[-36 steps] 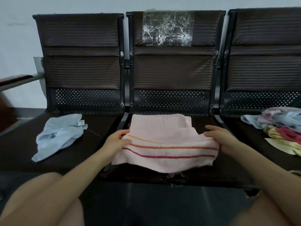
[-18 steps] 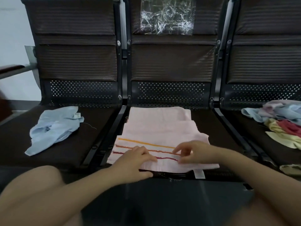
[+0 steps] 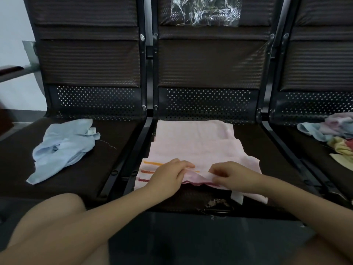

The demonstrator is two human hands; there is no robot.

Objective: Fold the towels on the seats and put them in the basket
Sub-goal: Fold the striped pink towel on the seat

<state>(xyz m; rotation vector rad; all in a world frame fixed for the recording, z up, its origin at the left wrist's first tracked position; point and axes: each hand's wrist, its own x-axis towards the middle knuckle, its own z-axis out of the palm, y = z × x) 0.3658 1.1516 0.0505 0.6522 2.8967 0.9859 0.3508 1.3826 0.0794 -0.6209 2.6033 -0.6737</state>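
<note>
A: Pinching the near hem of the pink towel (image 3: pixel 196 148) w/ both hands. It lies spread on the middle seat (image 3: pixel 246 138), stripes at 6 o'clock. Left hand (image 3: pixel 168 178) has fingers curled over the stripe band, right hand (image 3: pixel 229 175) thumb and fingers nipped on a lifted flap of the edge.

B: Risk?

A: Prob the fold going skew. The hands sit close together mid-hem, so the corners at 4 and 8 o'clock are free and could lag or flop. Far layers at 12 already look stepped, not flush.

B: Slip off the seat?

A: Could. The near edge overhangs the front lip; a tug toward 6 may drag the whole thing down.

B: Others?

A: Blue towel (image 3: pixel 63 148) crumpled on the seat at 9 o'clock, mixed pile (image 3: pixel 332 131) at 3. Basket isn't in view, so can't tell where it is.
</note>
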